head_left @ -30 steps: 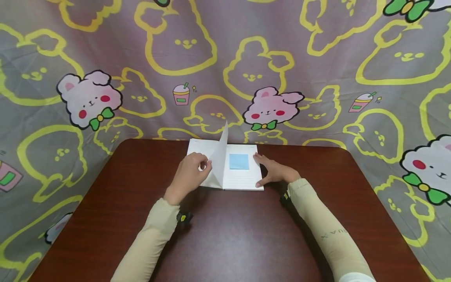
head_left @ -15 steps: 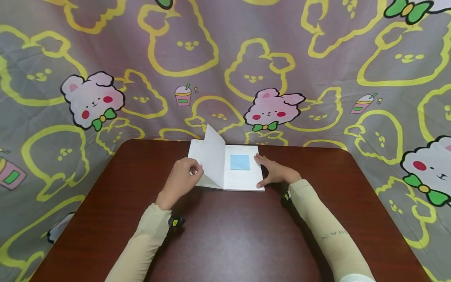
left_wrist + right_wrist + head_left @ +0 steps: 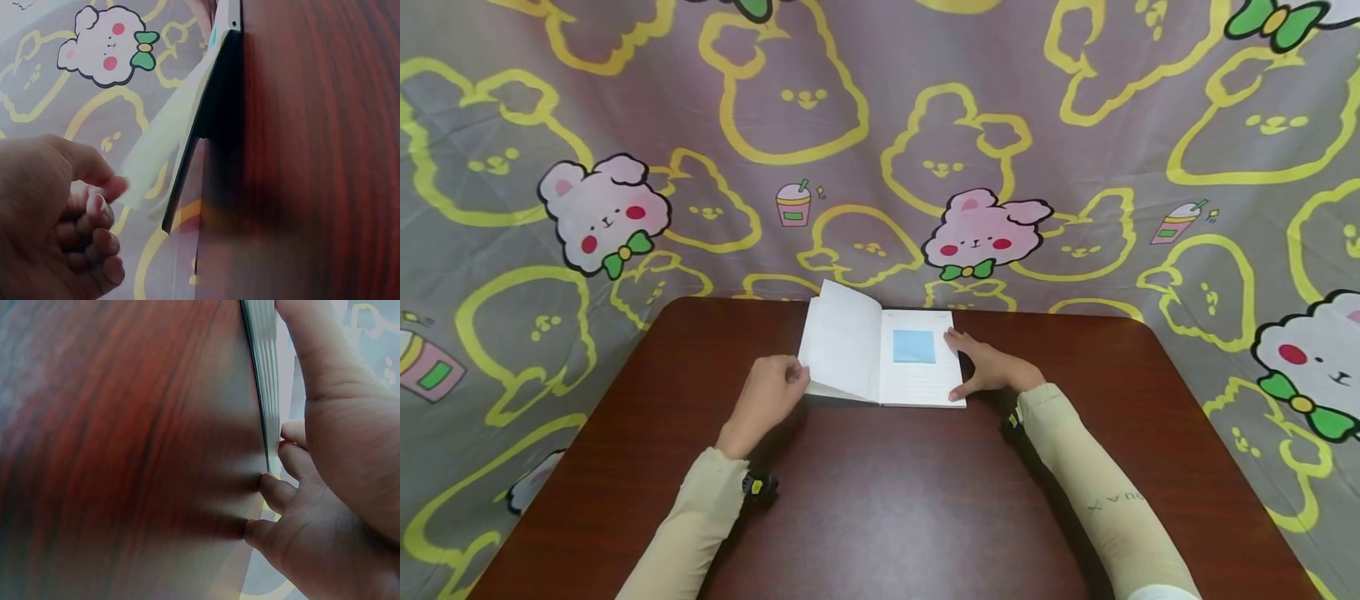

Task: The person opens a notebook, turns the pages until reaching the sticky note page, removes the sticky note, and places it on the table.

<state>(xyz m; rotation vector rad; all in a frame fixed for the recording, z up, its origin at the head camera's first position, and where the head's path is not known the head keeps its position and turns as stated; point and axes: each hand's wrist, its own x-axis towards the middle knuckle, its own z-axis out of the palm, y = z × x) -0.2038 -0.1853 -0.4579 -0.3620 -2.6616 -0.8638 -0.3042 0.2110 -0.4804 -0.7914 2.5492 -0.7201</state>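
Observation:
An open notebook [image 3: 917, 387] lies near the table's far edge, with a light blue sticky note [image 3: 913, 347] on its right-hand page. My left hand [image 3: 771, 392] pinches the outer edge of a raised white page [image 3: 842, 337], which slopes over the left half. In the left wrist view, the thumb and index finger of the left hand [image 3: 69, 212] meet at that page [image 3: 150, 159]. My right hand [image 3: 992, 367] rests with spread fingers along the notebook's right edge. In the right wrist view, the thumb of the right hand [image 3: 337, 456] lies over the page block [image 3: 265, 369], and lower fingertips touch the table.
The dark red-brown table [image 3: 880, 500] has rounded far corners. A patterned cloth [image 3: 880, 150] with cartoon rabbits hangs right behind it. Black wrist cameras [image 3: 760, 487] sit at both cuffs.
My left hand has moved left and toward me with the page, which has swung from nearly upright down over the left half. The right hand stays at the right edge.

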